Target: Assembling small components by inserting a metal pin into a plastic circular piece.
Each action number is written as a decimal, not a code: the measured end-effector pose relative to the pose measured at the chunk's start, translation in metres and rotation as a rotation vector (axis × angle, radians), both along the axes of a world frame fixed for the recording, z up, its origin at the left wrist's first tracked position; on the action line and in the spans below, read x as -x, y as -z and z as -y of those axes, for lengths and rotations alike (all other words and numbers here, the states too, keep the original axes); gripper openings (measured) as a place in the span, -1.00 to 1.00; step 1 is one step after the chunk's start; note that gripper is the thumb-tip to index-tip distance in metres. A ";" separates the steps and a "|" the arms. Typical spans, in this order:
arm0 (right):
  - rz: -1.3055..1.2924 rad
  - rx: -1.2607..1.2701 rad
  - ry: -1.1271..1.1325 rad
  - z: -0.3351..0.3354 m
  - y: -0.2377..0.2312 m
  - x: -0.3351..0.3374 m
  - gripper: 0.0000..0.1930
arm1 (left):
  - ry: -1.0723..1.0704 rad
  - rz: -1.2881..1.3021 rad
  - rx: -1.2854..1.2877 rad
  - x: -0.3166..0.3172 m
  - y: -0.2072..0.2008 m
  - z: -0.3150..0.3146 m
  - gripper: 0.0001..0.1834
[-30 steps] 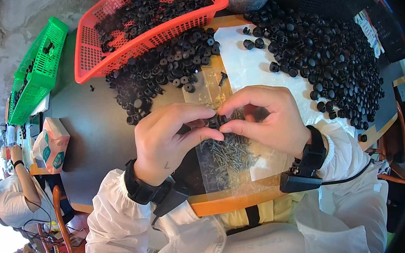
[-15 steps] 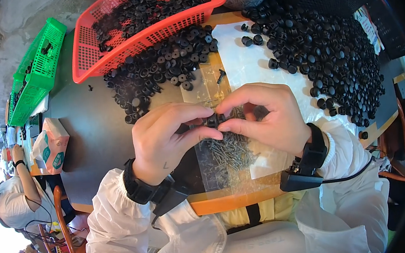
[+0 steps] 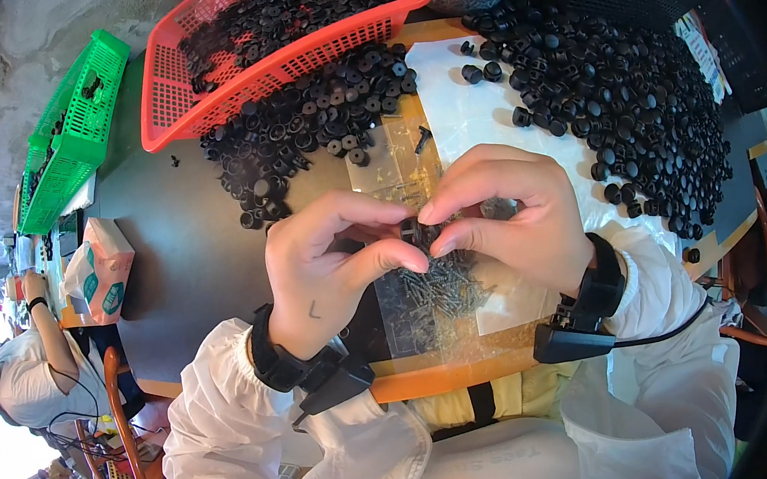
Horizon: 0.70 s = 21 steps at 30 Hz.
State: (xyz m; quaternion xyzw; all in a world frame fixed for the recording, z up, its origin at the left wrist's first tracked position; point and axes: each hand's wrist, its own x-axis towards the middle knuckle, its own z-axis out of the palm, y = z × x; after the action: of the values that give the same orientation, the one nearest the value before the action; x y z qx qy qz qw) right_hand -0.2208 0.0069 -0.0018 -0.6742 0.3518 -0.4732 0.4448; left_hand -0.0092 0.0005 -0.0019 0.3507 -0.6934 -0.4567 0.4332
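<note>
Our left hand (image 3: 330, 264) and right hand (image 3: 512, 217) meet fingertip to fingertip, pinching one small black cap (image 3: 411, 230) above the screws (image 3: 440, 290). We should grip it squarely and steadily. Beyond lie loose caps (image 3: 316, 134) on the surface (image 3: 188, 251), then the red basket (image 3: 281, 63).

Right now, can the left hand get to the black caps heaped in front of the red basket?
Probably yes. The left hand pinches a small black part with the right hand, but the black caps lie just beyond it on open table, nothing between; it would have to let go first.
</note>
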 end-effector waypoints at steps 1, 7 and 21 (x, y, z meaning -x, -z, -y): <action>-0.002 -0.003 0.000 0.002 0.002 0.000 -0.77 | 0.000 -0.002 -0.003 0.000 0.002 0.001 -0.70; 0.057 0.005 -0.059 0.004 0.006 0.001 -0.69 | -0.016 0.010 0.029 -0.001 0.009 0.005 -0.67; 0.142 -0.425 -0.221 0.006 0.005 0.000 -0.53 | -0.065 0.201 0.470 -0.004 0.007 0.014 -0.53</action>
State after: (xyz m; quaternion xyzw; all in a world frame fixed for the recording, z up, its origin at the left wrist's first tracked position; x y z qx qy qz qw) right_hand -0.2211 0.0008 -0.0067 -0.5648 0.3356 -0.3831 0.6493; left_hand -0.0055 -0.0136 -0.0091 0.3064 -0.8083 -0.2318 0.4461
